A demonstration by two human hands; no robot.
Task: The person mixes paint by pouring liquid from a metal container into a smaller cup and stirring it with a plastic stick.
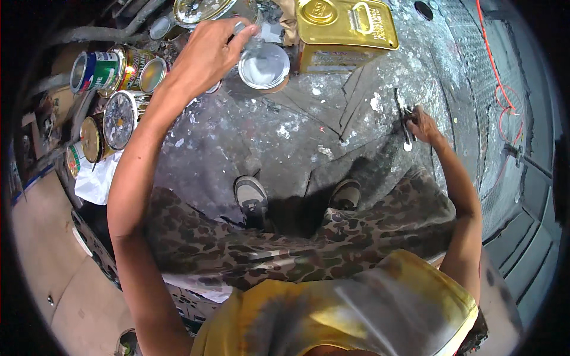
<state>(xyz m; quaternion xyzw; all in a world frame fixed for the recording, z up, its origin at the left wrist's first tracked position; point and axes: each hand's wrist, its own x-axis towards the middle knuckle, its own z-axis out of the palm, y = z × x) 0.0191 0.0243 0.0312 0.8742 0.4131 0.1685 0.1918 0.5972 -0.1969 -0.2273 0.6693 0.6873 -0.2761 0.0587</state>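
Note:
My left hand (218,52) is at the top, fingers closed round a small grey object partly hidden by them, just above and left of an open can (263,68) with pale grey contents. My right hand (423,126) is low over the paint-spattered floor (285,130) at the right, fingers closed on a slim dark tool (408,135) with a pale round end. A large gold rectangular tin (344,24) with a handle stands beyond the open can.
Several paint cans (122,118) line the left side, with a white bag or paper (95,178) below them. Another round can (199,9) is at the top. A red hose (499,83) runs along the right. My shoes (250,196) rest on the floor below my hands.

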